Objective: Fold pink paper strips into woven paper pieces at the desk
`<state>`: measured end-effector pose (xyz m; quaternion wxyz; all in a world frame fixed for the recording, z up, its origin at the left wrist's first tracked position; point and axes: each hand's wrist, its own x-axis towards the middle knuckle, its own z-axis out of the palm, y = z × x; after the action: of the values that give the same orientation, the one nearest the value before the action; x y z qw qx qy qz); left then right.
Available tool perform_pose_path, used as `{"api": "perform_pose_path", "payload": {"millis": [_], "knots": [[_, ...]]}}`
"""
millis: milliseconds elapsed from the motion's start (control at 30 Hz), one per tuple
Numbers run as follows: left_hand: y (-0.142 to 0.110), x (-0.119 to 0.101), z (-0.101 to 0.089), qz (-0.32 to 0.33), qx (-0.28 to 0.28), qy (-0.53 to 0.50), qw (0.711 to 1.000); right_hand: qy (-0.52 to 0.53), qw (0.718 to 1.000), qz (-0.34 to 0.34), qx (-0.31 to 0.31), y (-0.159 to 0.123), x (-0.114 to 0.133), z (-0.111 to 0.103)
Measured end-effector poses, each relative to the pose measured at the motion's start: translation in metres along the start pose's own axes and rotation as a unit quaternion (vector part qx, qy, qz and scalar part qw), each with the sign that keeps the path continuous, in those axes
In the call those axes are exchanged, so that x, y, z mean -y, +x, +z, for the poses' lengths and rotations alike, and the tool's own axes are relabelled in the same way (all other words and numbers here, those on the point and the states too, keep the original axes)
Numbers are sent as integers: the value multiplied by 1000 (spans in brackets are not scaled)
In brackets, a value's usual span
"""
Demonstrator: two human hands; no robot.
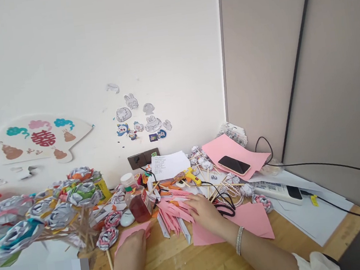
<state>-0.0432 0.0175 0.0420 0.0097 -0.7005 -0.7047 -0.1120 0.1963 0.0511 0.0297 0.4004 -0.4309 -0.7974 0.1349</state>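
Note:
My left hand (pixel 132 249) is at the front left of the wooden table, with its fingers curled down on a sheet of pink paper (pixel 142 230); the fingertips are hidden. My right hand (pixel 204 210), a silver bracelet on its wrist, reaches over a heap of folded pink paper strips (pixel 173 217). Its fingers are stretched out and touch the strips. Beneath the right forearm lies another pink sheet (pixel 253 220). Just behind it are black-handled scissors (pixel 226 210). Close to the left hand lies a rolled pink-and-white paper flower (pixel 107 238) on a stick.
A bottle of reddish liquid (pixel 139 204) stands behind the hands. Paper flowers (pixel 62 213) crowd the left. Further back lie a yellow glue gun (pixel 191 177), a handwritten sheet (pixel 170 164) and a phone (pixel 234 164) on pink paper. A power strip (pixel 275 191) and cables occupy the right.

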Motion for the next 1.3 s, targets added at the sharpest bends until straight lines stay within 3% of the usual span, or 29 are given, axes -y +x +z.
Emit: {"api": "perform_pose_path", "payload": {"millis": [67, 133, 233, 333, 467, 600, 733, 833, 967, 1167, 1300], "knots": [[0, -3, -4, -16, -54, -37, 998, 17, 1000, -13, -8, -2, 7, 1], [-1, -8, -8, -32, -82, -166, 982, 47, 999, -26, -1, -4, 15, 4], [-5, -22, -10, -20, 0, -424, 905, 108, 993, -26, 35, -8, 24, 8], [-10, -37, -7, -38, 66, -526, 847, 200, 975, -3, 98, -13, 30, 11], [-16, -51, -4, -39, 76, -536, 840, 273, 952, 35, 135, -16, 31, 12], [-20, -57, -3, 19, 58, -528, 847, 293, 946, 73, 120, -17, 31, 15], [-25, -60, 3, 30, 66, -504, 861, 291, 947, 107, 85, -19, 31, 20], [-28, -62, 11, 46, 105, -533, 838, 301, 942, 128, 77, -19, 31, 22], [-28, -65, 16, 51, 154, -586, 794, 381, 910, 124, 101, -17, 31, 20], [-26, -65, 10, 40, 147, -610, 777, 444, 882, 128, 90, -11, 29, 14], [-26, -65, 12, 43, 149, -599, 786, 440, 883, 148, 67, -10, 29, 15]]}}
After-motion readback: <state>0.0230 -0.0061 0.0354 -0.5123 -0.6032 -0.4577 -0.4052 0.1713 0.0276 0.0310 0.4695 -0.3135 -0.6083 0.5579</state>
